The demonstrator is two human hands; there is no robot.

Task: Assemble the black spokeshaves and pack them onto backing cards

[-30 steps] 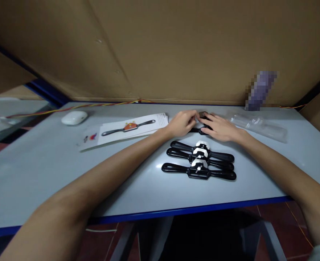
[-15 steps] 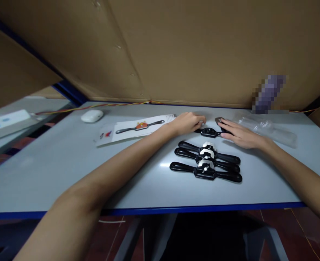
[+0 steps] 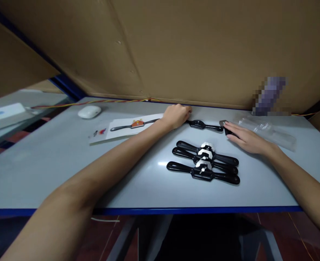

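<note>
My left hand (image 3: pixel 177 115), its fingers curled, is closed around the left end of a black spokeshave (image 3: pixel 197 124) at the back of the table. That spokeshave shows no silver blade in its middle. To its right, my right hand (image 3: pixel 247 137) has fingers and thumb on a small dark grey spokeshave blade (image 3: pixel 222 123) and a black piece (image 3: pixel 226 131) beside it. Closer to me lie three assembled spokeshaves (image 3: pixel 205 163) in a stack of rows, each with a silvery plate at its centre. Part of the held handle is hidden under my left hand.
A printed package card (image 3: pixel 122 129) picturing a spokeshave lies partly behind my left forearm. Clear plastic packaging (image 3: pixel 274 132) rests beyond my right hand. A white case (image 3: pixel 89 112), a white power strip (image 3: pixel 6 115) and a yellow-red wire (image 3: pixel 102 103) are on the left.
My left hand has moved left and slightly back with the bladeless spokeshave. My right hand has shifted a little right with the small dark pieces, leaving the spokeshave's right handle uncovered.
</note>
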